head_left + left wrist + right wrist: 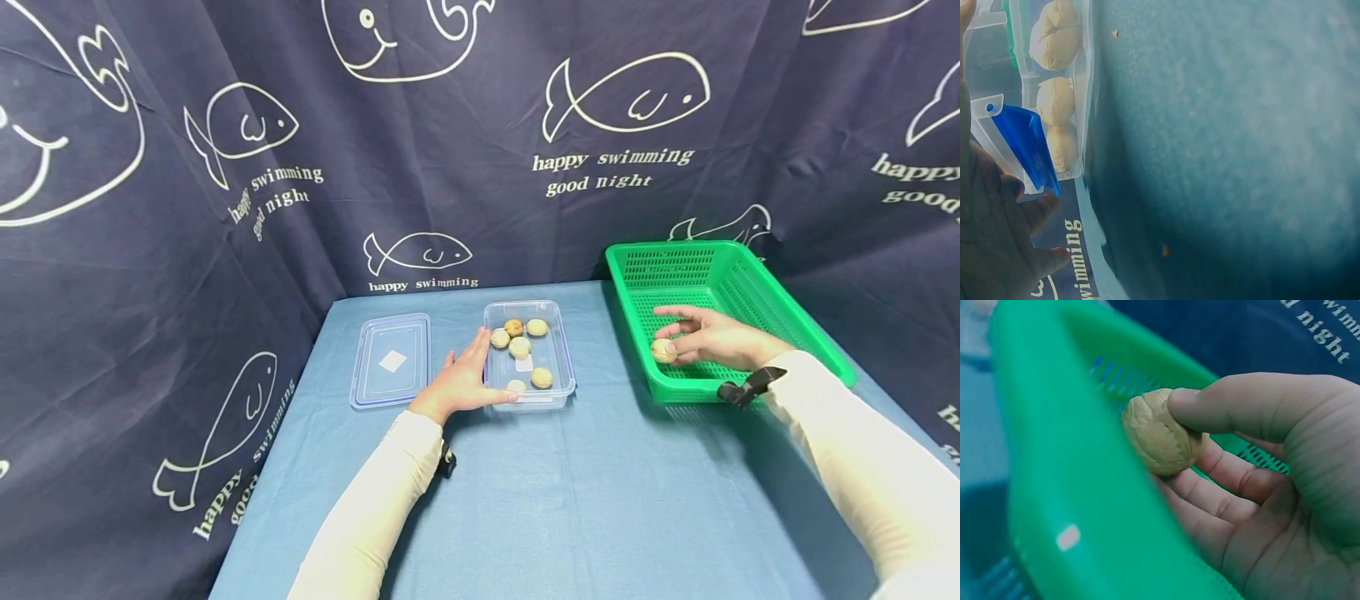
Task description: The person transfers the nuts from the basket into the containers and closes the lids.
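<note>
A walnut point(1161, 432) is pinched between the thumb and fingers of my right hand point(712, 337), just inside the near-left rim of a green plastic basket point(795, 321). My left hand point(465, 379) rests at the left side of a clear plastic box point(567, 354), its fingers and thumb spread along the wall. Several walnuts point(520, 347) lie in the box. In the left wrist view, the fingers point(1038, 212) touch or lie close to a blue clip point(1025, 144) on the box's side.
A clear lid point(390, 333) with a blue edge and a white label lies flat left of the box. Blue cloth point(600, 500) covers the table. Dark fish-print curtains point(487, 167) hang behind it and along its sides. Tiny brown crumbs point(1165, 250) lie on the cloth.
</note>
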Demonstrator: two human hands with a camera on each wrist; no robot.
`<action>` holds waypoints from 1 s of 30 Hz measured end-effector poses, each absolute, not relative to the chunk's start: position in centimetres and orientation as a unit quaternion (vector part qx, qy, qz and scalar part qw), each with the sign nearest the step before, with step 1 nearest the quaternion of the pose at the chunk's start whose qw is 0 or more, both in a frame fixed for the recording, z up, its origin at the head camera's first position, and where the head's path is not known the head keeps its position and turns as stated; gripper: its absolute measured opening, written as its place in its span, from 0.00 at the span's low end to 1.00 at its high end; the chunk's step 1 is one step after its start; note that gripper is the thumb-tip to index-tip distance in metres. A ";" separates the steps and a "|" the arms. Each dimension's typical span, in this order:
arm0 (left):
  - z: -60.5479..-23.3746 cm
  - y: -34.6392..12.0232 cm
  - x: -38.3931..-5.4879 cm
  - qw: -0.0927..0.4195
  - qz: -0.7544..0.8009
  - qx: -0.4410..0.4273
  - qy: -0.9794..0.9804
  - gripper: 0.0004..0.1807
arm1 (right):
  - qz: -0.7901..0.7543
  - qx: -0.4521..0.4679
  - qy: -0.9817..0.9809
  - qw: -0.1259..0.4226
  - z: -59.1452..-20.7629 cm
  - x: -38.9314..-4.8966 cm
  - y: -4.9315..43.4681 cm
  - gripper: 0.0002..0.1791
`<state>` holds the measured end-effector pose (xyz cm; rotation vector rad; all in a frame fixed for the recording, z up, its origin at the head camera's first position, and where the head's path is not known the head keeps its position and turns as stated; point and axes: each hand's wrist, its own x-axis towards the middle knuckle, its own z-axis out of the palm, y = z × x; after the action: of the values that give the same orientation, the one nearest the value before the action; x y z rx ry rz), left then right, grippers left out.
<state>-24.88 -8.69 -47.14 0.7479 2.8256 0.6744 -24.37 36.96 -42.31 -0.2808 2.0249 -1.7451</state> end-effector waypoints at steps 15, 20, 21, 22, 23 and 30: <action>-47.2 -8.8 -24.9 0.071 0.228 0.249 0.938 0.72 | -0.712 -0.136 0.661 0.192 -39.6 -25.3 35.3 0.34; -47.2 -8.8 -24.9 0.075 0.225 0.246 0.940 0.72 | -0.707 -0.141 0.669 0.180 -39.2 -25.7 34.0 0.36; -47.2 -8.8 -24.9 0.075 0.224 0.246 0.940 0.72 | -0.706 -0.141 0.670 0.178 -39.1 -25.7 33.7 0.36; -47.2 -8.8 -24.9 0.076 0.223 0.245 0.940 0.72 | -0.707 -0.143 0.670 0.176 -39.0 -25.8 33.3 0.35; -47.2 -8.8 -24.9 0.076 0.222 0.246 0.941 0.72 | -0.705 -0.141 0.673 0.174 -38.8 -25.8 33.0 0.36; -47.3 -8.8 -25.0 0.072 0.217 0.246 0.942 0.72 | -0.686 -0.140 0.693 0.173 -38.0 -26.5 30.5 0.39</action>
<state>-25.03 -8.76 -47.29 0.7385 2.8307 0.6535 -26.49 30.50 -38.02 -0.3965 1.9647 -1.9469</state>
